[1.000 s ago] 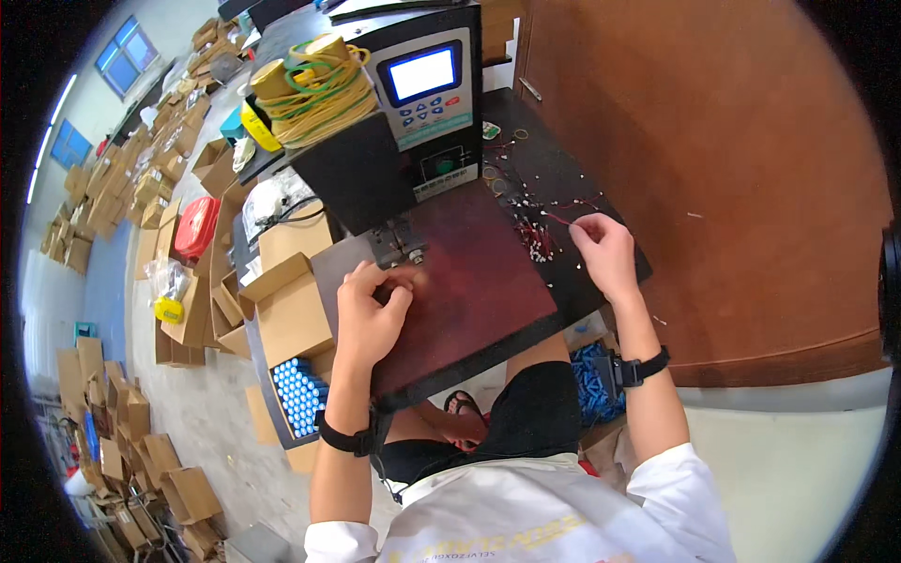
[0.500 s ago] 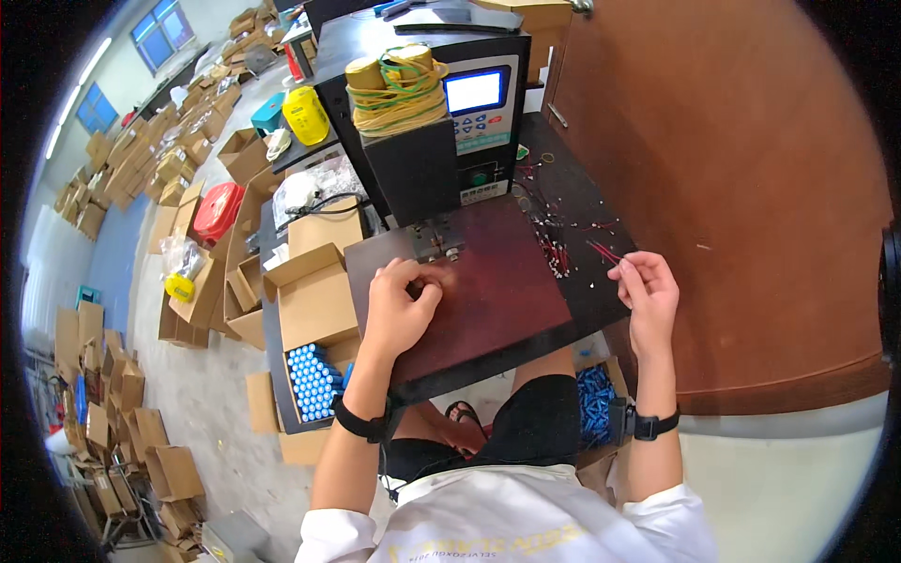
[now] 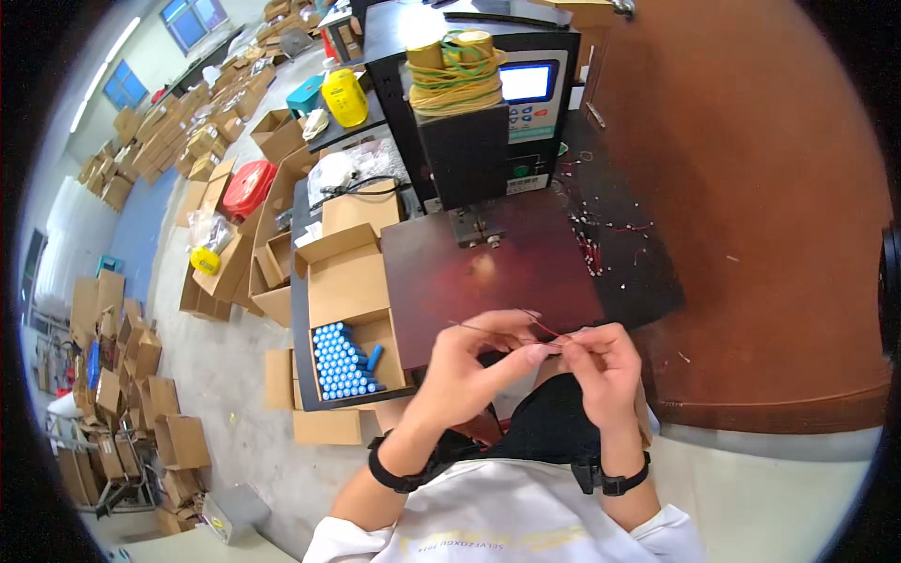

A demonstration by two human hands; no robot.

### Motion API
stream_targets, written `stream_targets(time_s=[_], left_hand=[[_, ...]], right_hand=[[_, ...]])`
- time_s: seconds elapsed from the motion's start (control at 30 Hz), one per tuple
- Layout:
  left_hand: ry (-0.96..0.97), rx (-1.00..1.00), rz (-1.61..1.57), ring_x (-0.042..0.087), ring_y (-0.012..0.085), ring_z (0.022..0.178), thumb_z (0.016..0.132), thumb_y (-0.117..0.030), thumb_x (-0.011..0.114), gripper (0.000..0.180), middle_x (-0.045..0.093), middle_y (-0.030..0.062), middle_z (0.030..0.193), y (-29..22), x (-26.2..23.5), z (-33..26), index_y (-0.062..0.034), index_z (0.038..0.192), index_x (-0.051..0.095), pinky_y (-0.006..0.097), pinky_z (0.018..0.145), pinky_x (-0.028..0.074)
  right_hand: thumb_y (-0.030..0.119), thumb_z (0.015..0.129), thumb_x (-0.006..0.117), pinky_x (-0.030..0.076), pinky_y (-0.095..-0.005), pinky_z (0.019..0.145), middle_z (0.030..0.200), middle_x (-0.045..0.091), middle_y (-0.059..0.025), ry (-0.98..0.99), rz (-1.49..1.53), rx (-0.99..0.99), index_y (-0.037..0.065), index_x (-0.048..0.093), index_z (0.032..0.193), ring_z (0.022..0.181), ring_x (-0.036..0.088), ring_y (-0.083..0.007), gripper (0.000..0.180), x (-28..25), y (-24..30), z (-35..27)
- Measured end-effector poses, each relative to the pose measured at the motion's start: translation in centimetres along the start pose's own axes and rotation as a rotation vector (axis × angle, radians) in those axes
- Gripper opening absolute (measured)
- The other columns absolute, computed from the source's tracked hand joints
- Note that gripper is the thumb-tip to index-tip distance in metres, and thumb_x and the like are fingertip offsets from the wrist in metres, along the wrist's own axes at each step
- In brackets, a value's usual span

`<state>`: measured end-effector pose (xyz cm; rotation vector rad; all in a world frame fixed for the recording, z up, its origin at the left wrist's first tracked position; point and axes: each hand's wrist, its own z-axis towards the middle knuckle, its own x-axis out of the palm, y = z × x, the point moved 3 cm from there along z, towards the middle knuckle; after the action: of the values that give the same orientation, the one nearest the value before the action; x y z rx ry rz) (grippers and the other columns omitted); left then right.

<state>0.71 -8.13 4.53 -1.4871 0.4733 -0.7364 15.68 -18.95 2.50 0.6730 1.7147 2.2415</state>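
In front of my body, just over the near edge of the dark red board (image 3: 436,267), my two hands meet with fingertips together. Between them run thin red and black wires (image 3: 552,331). My right hand (image 3: 605,371) pinches the wires between thumb and fingers. My left hand (image 3: 474,375) closes on them from the other side, its thumb reaching the right fingertips. A dark wire end sticks out past the left knuckles. Whether the left fingers also hide something else, I cannot tell.
Behind the board stands a black bench machine (image 3: 465,155) with a lit screen and metal tips. Left is a cardboard box (image 3: 347,281) of blue cylindrical cells (image 3: 343,361). Loose wires (image 3: 589,253) lie right of the board, beside a brown door (image 3: 751,235). Cartons (image 3: 183,441) crowd the floor.
My right hand has brought the wires from the table's right side to the middle. My left hand has come back from beneath the machine's tips to meet it. The view has shifted.
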Motion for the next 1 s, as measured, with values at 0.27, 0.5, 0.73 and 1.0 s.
stream_targets(time_s=[0.27,0.5,0.73,1.0], left_hand=[[-0.139,0.026,0.103,0.059,0.0093,0.079,0.093,-0.003,0.071,0.017,0.069,0.0055,0.089,1.9,0.6,-1.4,0.0071,0.107,0.073,0.024,0.069,0.046],[-0.24,0.167,0.384,0.066,0.0125,0.079,0.087,-0.007,0.075,0.019,0.072,0.0089,0.089,0.3,-3.2,-3.1,0.0005,0.105,0.074,0.027,0.074,0.052],[-0.322,-0.118,1.65,0.06,0.0291,0.102,0.075,-0.018,0.074,0.02,0.068,0.0124,0.097,2.8,-15.2,-3.3,-0.0042,0.089,0.074,0.045,0.086,0.047],[0.053,-0.253,1.849,0.057,0.0285,0.108,0.073,-0.025,0.078,0.02,0.067,0.0086,0.095,6.5,-17.0,-3.3,-0.0078,0.083,0.076,0.046,0.089,0.045]], right_hand=[[0.003,0.097,0.065,0.047,-0.0203,0.057,0.098,0.073,-0.0147,-0.164,0.02,0.031,0.002,0.059,0.102,0.072,0.066,-0.0114,0.009,1.3,-1.1,-0.3],[0.003,0.097,0.066,0.05,-0.0237,0.061,0.1,0.073,-0.0166,-0.276,0.075,-0.023,0.001,0.062,0.104,0.078,0.069,-0.0157,0.009,-0.7,-1.8,0.5],[0.003,0.096,0.067,0.053,-0.0237,0.064,0.103,0.073,-0.0174,-0.367,-0.002,-0.041,-0.001,0.063,0.106,0.086,0.072,-0.0184,0.011,-2.3,-3.1,3.5],[0.009,0.096,0.07,0.056,-0.0247,0.065,0.104,0.073,-0.0167,-0.371,0.069,0.008,-0.001,0.064,0.105,0.087,0.073,-0.0188,0.014,-1.5,-3.1,5.7]])
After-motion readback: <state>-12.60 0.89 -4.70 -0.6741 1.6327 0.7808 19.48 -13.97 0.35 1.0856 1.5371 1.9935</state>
